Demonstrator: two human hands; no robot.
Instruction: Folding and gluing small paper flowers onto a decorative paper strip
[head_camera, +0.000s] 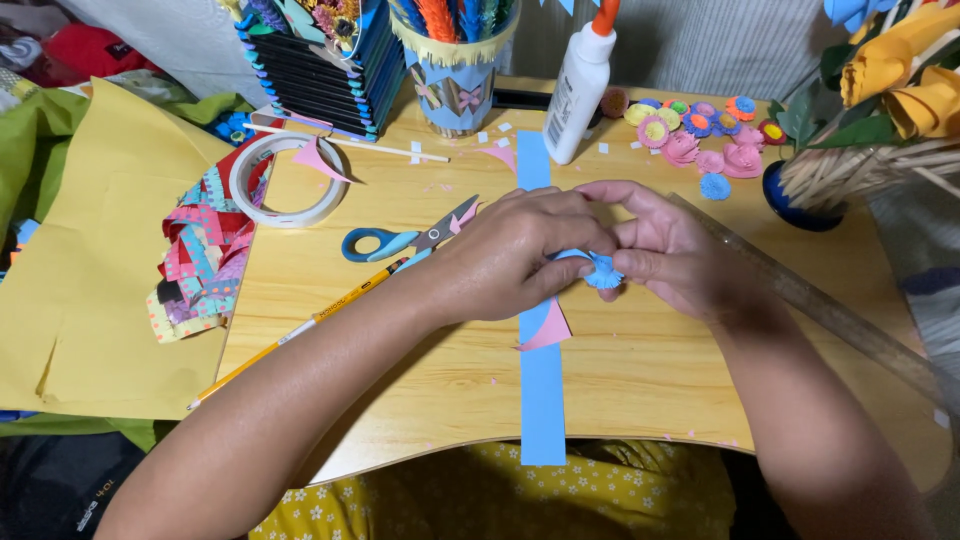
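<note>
My left hand and my right hand meet over the middle of a small wooden table. Together they pinch a small blue fringed paper flower between thumbs and fingertips. A long blue paper strip runs under the hands from the table's back toward its front edge. A pink paper scrap lies on the strip just below the hands. Blue-handled scissors and a yellow pencil lie left of my left forearm.
A white glue bottle, a paper-covered cup, a tape roll and several finished paper flowers sit at the back. A wooden ruler lies on the right. Yellow paper and patterned strips lie left.
</note>
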